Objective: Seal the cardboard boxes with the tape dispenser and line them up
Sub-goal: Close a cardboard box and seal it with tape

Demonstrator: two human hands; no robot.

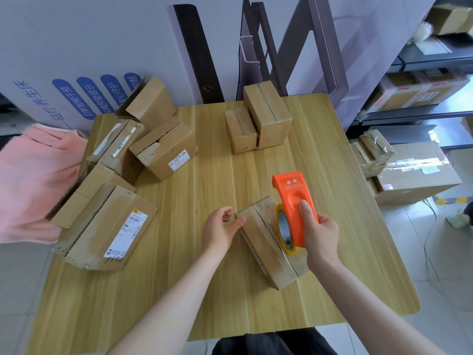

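The sealing step is judged to be in hand. A small box point(266, 242) lies on the table point(204, 290) at about 5 o'clock from the table's middle, with its top seam running from 11 to 5 o'clock. Its far corner is pinched by the left hand point(220, 229), the thumb laid on the edge and the other fingers point(226, 212) curled beside it. The tape dispenser point(291, 198) is gripped by the right hand point(320, 237), which is closed round the orange body with the thumb laid along its face. The roll point(282, 226) is set on the seam. How much tape is already laid cannot be told.

Next, the dispenser would need to be drawn straight along the seam while the box is kept steady, and the tape cut at the end. The box could then be set beside the two boxes point(256, 124) standing side by side at 12 o'clock. A heap of boxes point(163, 149), some with flaps loose, is left at 9 to 10 o'clock.
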